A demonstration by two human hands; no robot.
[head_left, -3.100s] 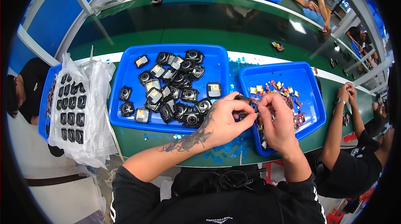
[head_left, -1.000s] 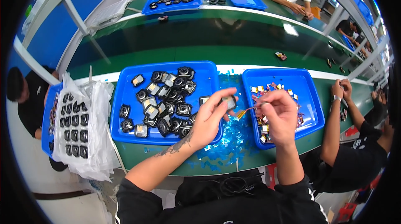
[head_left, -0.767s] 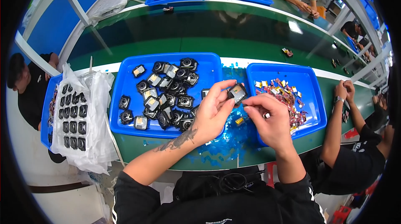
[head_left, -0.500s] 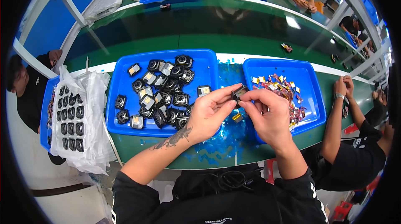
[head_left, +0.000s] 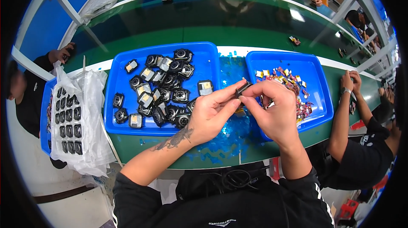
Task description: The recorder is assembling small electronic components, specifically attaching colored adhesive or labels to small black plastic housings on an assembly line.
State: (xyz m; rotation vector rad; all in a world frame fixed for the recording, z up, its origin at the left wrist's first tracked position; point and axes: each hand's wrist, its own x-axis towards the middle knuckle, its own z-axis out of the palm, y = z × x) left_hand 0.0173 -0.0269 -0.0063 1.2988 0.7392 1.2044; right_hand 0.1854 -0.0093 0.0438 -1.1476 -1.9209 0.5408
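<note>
Above the gap between two blue trays, my left hand (head_left: pixel 208 115) grips a small black watch case (head_left: pixel 242 89) between thumb and fingers. My right hand (head_left: pixel 274 106) pinches the same case from the other side, its thumb and forefinger against the edge. The case is tilted, and fingers cover much of it. To the left, a blue tray (head_left: pixel 204 64) holds several black watch cases (head_left: pixel 180 95), some with grey, battery-like backs. A second blue tray (head_left: pixel 316 83), partly behind my right hand, carries a heap of small red, yellow and white electronic parts (head_left: pixel 293 87).
Blue film scraps (head_left: pixel 231 64) litter the green bench (head_left: pixel 131 147) between the trays. At far left, rows of black cases sit in a white plastic-wrapped tray (head_left: pixel 87 121). A co-worker's hands (head_left: pixel 350 83) are close on the right. Beyond lies a dark green conveyor-like surface (head_left: pixel 212 21).
The watch case has turned more edge-on between my fingers, and the yellow piece below it is now mostly covered. The whole view has shifted slightly. A co-worker at left has raised a hand.
</note>
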